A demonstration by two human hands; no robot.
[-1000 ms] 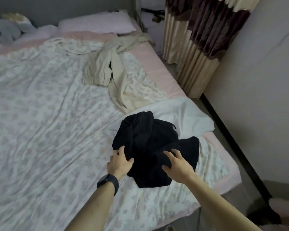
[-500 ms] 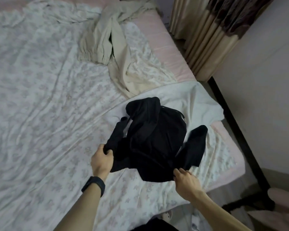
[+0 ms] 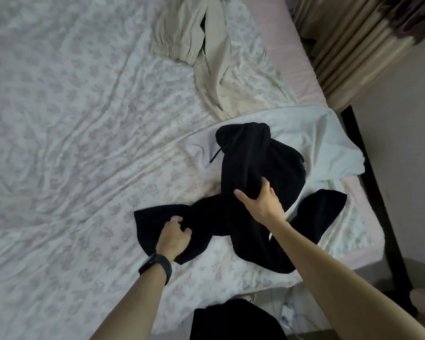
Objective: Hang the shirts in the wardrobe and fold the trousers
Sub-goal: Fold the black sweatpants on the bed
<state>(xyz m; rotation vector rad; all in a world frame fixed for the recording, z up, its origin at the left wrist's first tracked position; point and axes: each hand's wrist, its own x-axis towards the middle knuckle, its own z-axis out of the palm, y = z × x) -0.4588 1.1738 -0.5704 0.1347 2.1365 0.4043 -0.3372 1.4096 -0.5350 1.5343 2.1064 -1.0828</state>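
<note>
Black trousers (image 3: 255, 168) lie bunched on the bed's near right part, waistband with a drawstring at the far end. One leg is spread out to the left, another end sticks out to the right. My left hand (image 3: 173, 235), with a dark wristband, grips the left leg's cloth. My right hand (image 3: 260, 201) grips a fold at the middle of the trousers. A white garment (image 3: 324, 141) lies under the trousers. Beige trousers (image 3: 214, 52) lie crumpled farther up the bed.
The bed (image 3: 59, 119) has a pale floral sheet. Its right edge (image 3: 307, 62) is pink, with a dark frame rail (image 3: 378, 192) beside it. Striped curtains (image 3: 353, 40) hang at the upper right, next to a plain wall.
My left hand has pulled one black leg out to the left across the sheet. My right hand moved from the near right end up to the middle of the trousers. The camera tilted down.
</note>
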